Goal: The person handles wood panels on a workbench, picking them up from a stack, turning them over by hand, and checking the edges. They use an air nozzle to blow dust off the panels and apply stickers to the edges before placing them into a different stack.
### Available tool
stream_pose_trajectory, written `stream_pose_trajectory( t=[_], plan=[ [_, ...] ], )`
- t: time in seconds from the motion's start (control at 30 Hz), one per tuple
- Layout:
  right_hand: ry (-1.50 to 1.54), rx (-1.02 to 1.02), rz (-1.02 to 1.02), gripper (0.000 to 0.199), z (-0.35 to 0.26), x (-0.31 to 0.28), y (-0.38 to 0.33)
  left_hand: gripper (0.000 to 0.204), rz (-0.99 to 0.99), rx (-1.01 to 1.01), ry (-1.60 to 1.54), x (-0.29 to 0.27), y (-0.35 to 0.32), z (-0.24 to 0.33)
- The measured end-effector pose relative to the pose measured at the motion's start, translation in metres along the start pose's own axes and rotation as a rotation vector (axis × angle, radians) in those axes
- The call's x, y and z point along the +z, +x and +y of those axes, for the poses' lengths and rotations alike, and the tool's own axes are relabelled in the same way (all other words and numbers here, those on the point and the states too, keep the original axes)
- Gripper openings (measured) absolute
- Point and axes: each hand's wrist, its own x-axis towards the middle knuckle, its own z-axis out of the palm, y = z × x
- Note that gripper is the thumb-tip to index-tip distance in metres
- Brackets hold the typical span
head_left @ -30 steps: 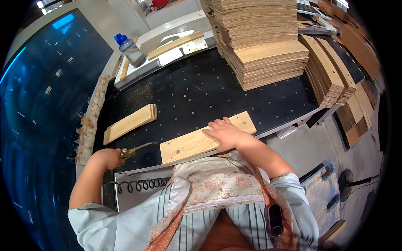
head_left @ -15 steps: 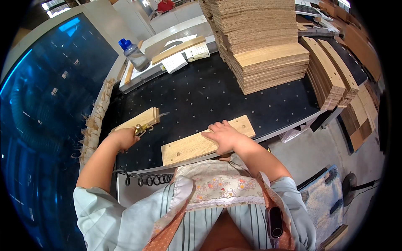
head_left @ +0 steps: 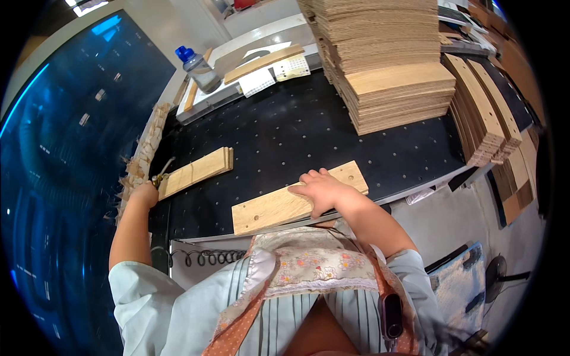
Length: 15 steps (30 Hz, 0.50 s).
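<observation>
My left hand (head_left: 144,194) is closed around a small brass-coloured air blow gun (head_left: 157,179) at the table's left side. Its nozzle points up and away, beside the left end of a short stack of pale wooden slats (head_left: 199,171). Near the front edge lies a pale wooden board (head_left: 273,209) with drilled holes at its ends, seemingly on top of another. My right hand (head_left: 323,191) rests across this board, fingers stretched and apart, fingertips at its far edge and thumb pointing left.
A tall stack of boards (head_left: 392,89) stands at the back right, with curved drilled strips (head_left: 475,110) beside it. A blue-capped bottle (head_left: 200,72) and papers (head_left: 256,83) sit on the pale ledge. Below the front edge hangs a black coiled hose (head_left: 214,257).
My left hand has moved left with the blow gun, from over the slats to their left end. The right hand stays on the board. The whole view has shifted slightly.
</observation>
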Motion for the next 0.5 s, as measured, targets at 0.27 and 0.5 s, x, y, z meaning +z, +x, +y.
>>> stream_pose_trajectory(
  t=[0.27, 0.5],
  plan=[
    [0.054, -0.003, 0.063, 0.086, 0.013, 0.001, 0.016, 0.032, -0.188, 0.181, -0.324, 0.023, -0.021, 0.0],
    [0.023, -0.039, 0.15, 0.082, 0.015, 0.012, 0.022, 0.037, -0.009, 0.735, -0.234, 0.1, -0.091, 0.097]
  ],
)
